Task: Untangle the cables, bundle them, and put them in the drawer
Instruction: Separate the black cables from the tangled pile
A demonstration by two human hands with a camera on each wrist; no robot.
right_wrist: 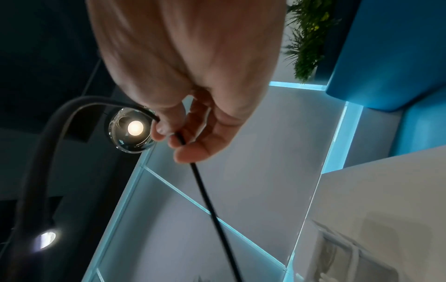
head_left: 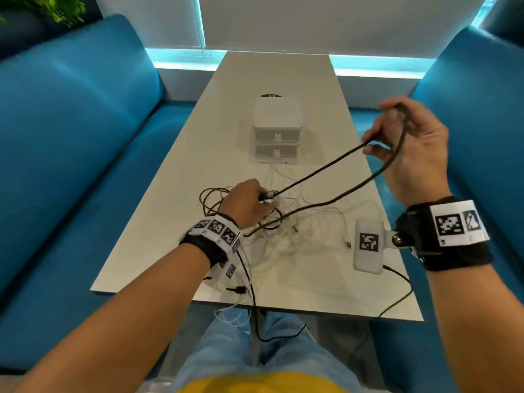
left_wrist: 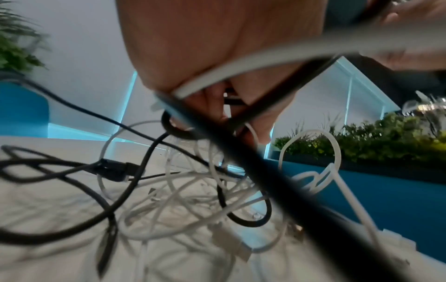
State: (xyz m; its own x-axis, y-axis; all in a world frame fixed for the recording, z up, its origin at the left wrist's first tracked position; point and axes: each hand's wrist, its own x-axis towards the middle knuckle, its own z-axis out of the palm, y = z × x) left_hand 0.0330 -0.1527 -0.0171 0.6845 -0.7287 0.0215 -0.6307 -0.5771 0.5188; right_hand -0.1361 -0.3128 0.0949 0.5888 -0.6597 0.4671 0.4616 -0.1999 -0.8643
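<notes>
A tangle of white and black cables (head_left: 286,228) lies on the table's near half. My left hand (head_left: 246,204) sits low over the tangle and pinches the plug end of a black cable (head_left: 320,170). That cable runs up to my right hand (head_left: 397,137), raised at the right, whose fingers curl round it; it loops over the hand and drops back to the pile. In the right wrist view the black cable (right_wrist: 207,196) passes between thumb and fingers (right_wrist: 193,150). The left wrist view shows the cable pile (left_wrist: 188,190) close up. A white two-drawer box (head_left: 277,129) stands farther back, drawers closed.
The pale table (head_left: 158,222) is flanked by blue sofas (head_left: 71,131) on both sides. A white tagged device (head_left: 368,245) hangs off my right wristband. Cables trail over the table's near edge onto my lap (head_left: 255,321). A small dark item (head_left: 271,95) lies behind the box.
</notes>
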